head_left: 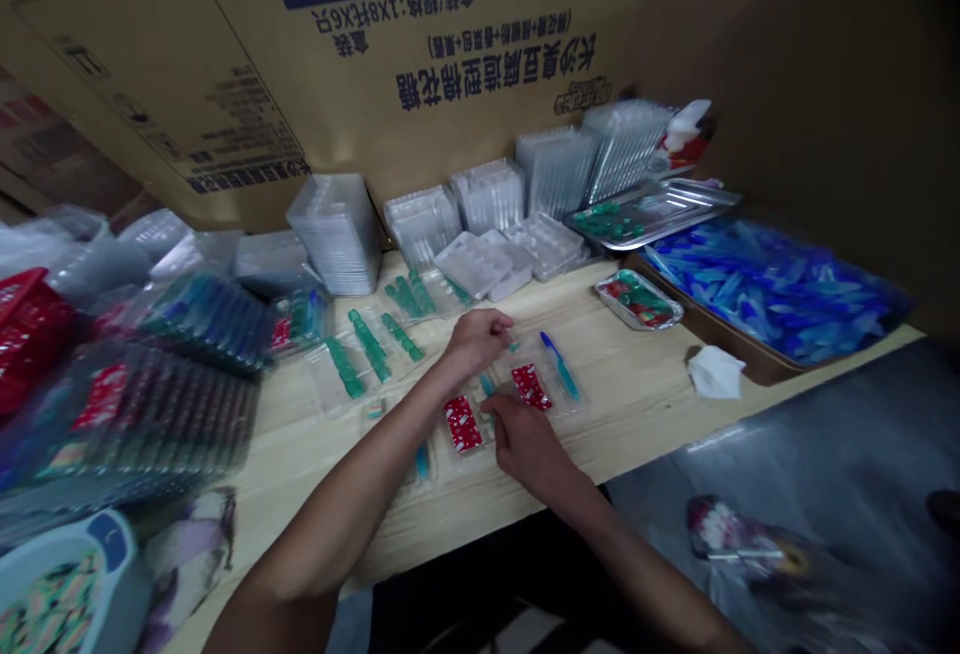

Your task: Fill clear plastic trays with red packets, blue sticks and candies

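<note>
Wooden desk [645,404], nearest first: my right hand [527,442] has its fingers bent down on a clear blister tray [544,354] just ahead of it, between two red packets [531,386]. Left hand [480,336] is further in, loosely curled at the tray's far-left edge. Can't tell if either is actually pinching anything. A blue pen [559,365] lies right of both hands, its long axis pointing away and tilted left. Green pieces [367,344] and stacked empty trays [337,229] sit behind.

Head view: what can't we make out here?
- Left hand: curled fingers hide whatever they touch on the clear tray.
- Right hand: covers the tray part beside the red packet.
- Filled stacks, left: blurred, contents unclear.
- Bowl, bottom left: cut by frame edges.
</note>
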Motion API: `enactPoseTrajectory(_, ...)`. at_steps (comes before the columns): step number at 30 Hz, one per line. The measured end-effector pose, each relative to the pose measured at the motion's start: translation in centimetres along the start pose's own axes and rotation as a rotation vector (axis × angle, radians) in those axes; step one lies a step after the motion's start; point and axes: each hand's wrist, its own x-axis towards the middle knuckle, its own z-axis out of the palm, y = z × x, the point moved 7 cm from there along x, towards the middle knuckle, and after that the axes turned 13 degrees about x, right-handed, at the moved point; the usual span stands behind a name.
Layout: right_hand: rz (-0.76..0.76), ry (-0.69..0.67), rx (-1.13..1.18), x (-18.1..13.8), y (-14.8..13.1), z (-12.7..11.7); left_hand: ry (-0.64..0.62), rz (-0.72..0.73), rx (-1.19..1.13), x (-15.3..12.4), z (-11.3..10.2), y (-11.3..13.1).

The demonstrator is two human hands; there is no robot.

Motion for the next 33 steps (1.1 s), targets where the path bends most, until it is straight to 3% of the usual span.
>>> enactPoseTrajectory(5,0.000,-0.043,-0.021,0.1,-0.2,-0.1,-0.090,0.096,0.262,2.3,1.9,1.0)
enactPoseTrajectory(13,0.060,-0.125,-0.111,-0.3,-0.5,0.2,-0.170,0.318,0.485,0.7,3.0,1.4)
enactPoseTrajectory(25,0.076,-0.186,-0.120,-0.7,-1.1,0.3,-0.068,0.302,0.585,0.4,1.2,0.3)
enactPoseTrajectory(33,0.052,-0.189,-0.111,-0.5,-0.5,0.7,-0.153,0.342,0.670,1.0,1.7,1.0)
